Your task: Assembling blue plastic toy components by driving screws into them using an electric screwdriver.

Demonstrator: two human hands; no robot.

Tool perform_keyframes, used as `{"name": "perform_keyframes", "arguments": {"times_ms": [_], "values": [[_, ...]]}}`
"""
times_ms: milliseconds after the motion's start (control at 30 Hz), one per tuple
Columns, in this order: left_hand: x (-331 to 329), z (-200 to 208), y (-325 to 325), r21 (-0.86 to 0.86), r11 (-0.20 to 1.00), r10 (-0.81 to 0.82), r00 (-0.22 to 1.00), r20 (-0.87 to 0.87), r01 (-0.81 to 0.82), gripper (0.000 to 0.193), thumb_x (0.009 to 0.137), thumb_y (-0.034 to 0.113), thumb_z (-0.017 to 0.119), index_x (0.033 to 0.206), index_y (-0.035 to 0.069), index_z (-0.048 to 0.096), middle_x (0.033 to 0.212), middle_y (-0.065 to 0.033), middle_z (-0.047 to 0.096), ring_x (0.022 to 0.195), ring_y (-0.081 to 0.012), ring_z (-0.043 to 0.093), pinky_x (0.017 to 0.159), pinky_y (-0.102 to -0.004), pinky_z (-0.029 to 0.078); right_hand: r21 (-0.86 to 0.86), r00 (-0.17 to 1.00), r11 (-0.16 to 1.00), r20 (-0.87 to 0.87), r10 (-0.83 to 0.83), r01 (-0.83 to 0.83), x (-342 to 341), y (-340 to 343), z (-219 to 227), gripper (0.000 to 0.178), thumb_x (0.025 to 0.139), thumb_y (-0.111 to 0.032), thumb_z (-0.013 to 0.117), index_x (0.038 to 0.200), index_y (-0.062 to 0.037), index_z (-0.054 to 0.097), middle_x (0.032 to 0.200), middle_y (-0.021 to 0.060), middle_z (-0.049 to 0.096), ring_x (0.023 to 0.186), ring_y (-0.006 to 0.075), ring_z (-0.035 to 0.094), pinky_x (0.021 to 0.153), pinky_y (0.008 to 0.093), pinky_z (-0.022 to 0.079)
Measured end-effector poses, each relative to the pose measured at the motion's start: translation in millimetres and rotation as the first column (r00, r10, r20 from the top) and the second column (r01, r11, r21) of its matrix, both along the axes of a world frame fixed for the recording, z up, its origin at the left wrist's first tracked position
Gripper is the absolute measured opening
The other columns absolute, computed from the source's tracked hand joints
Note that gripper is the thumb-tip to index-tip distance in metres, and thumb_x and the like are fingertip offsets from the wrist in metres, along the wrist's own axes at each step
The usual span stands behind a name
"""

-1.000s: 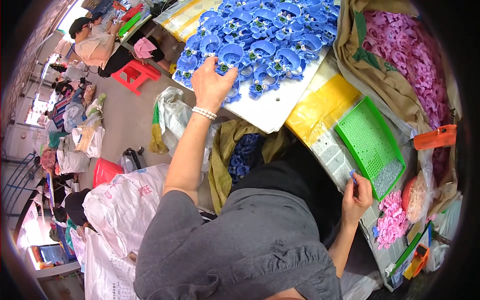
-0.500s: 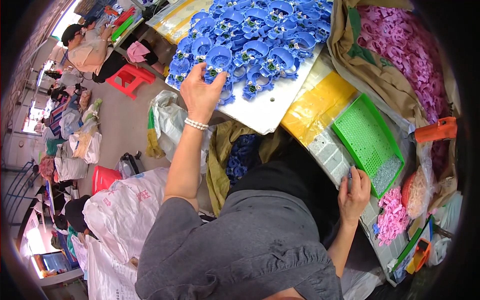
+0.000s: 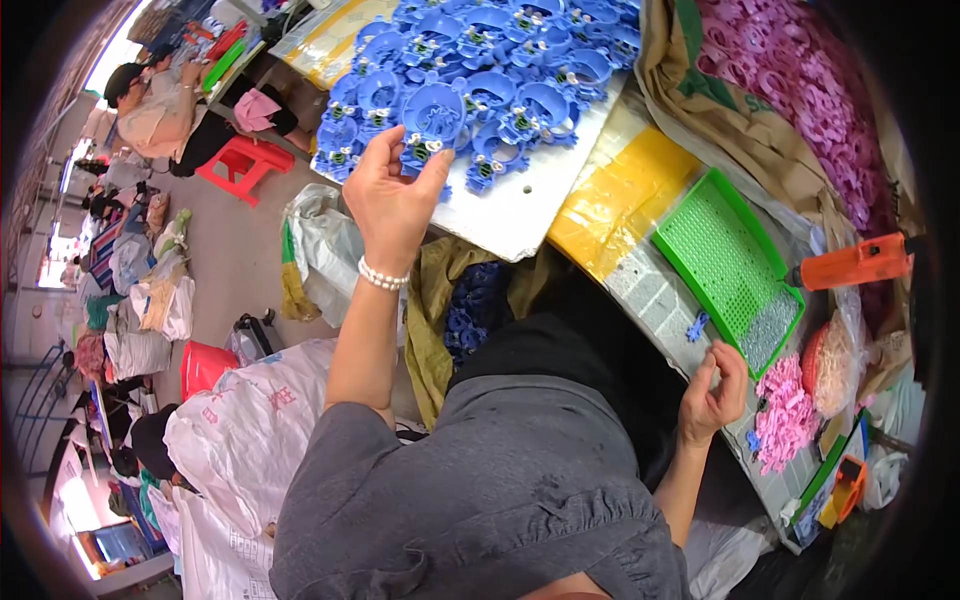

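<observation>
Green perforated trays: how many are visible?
1 clear green tray, on the bench beside the right hand. The green object at upper left and green edge at lower right are unclear; others may be hidden.

Left hand [image 3: 393,212] forward, thumb opposite fingers; right hand [image 3: 714,398] loosely curled.

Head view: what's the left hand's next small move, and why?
Probably close the left hand on the blue cup-shaped piece and lift it from the pile: thumb and fingertips sit at its near edge, though a firm hold is unclear. The right hand looks free to help.
</observation>
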State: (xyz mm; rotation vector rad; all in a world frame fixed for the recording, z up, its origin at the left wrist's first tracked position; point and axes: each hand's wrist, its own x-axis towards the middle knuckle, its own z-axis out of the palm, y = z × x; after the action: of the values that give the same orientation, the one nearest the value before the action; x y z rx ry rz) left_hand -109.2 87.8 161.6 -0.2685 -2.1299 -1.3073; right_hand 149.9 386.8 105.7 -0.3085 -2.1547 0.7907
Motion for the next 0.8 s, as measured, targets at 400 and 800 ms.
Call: {"name": "perform_keyframes", "arguments": {"times_ms": [400,800], "values": [[104.9,-20.8,113.2,0.065,0.858,-0.513,0.851,0.113,0.509,0.043,0.060,0.011,0.080,0.099,0.003,0.063,0.074,-0.0049,0.063,0.054,-0.0097,0.054,0.048,-0.0215,0.044,-0.402,0.964,0.898,0.108,0.242,-0.180,-88.0,-23.4,75.3,0.026,0.080,-0.016,0.069,0.098,0.0017,0.061,0.061,0.0035,0.058,0.051,0.0085,0.052,0.048,0.0244,0.042],[129.0,-26.0,129.6,0.092,0.753,-0.642,0.698,0.316,0.652,0.062,0.058,0.020,0.083,0.110,-0.002,0.056,0.080,-0.0074,0.060,0.056,-0.0100,0.054,0.053,-0.0228,0.047,-0.387,0.938,0.912,0.249,0.243,-0.134,-75.9,7.1,60.0,0.018,0.080,-0.017,0.066,0.080,0.0011,0.065,0.060,0.0074,0.061,0.051,0.0098,0.055,0.049,0.0248,0.043]]}}
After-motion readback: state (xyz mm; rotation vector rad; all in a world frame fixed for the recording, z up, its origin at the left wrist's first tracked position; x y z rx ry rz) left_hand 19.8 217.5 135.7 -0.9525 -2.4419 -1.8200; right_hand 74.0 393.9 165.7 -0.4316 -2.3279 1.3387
